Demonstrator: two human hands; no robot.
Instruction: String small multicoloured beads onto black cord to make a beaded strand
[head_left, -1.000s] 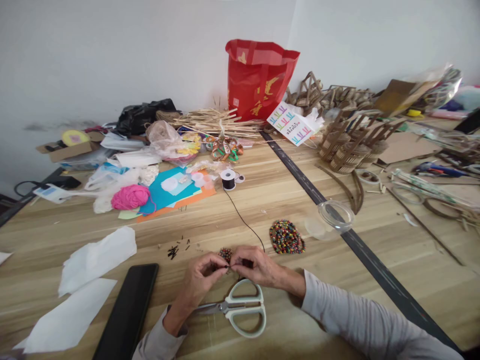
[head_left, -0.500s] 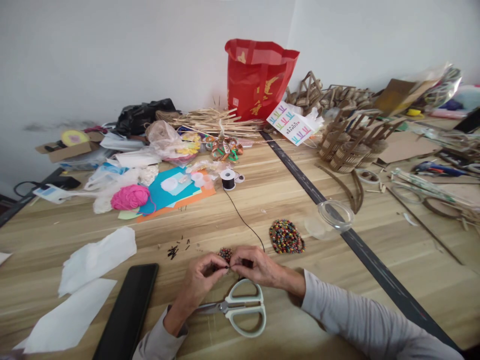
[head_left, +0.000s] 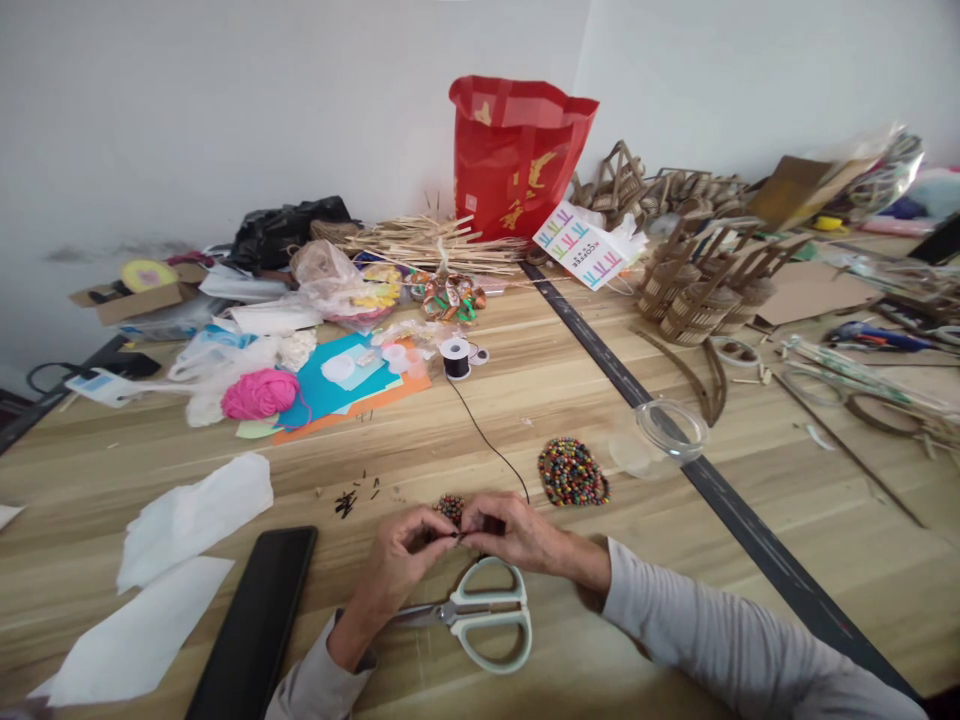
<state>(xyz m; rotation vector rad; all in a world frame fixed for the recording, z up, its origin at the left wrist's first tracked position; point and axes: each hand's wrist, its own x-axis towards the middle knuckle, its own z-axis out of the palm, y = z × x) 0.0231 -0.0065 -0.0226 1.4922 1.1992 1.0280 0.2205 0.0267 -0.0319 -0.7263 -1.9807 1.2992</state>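
My left hand and my right hand meet fingertip to fingertip above the table. Both pinch at a tiny dark bit, apparently part of the black cord; its exact shape is too small to make out. That cord runs from a white spool down behind my right hand. Just beyond my fingers lies a small cluster of coloured beads, partly hidden by them. A larger coil of multicoloured beads rests to the right. Scissors with white handles lie below my hands, blades pointing left.
Short black pieces lie left of my hands. A black phone-like slab and white paper sheets are farther left. Pink yarn, a red bag, small woven baskets and a clear round lid stand farther out.
My fingertips have shifted very slightly around the tiny dark bit. Everything else stays where it was.
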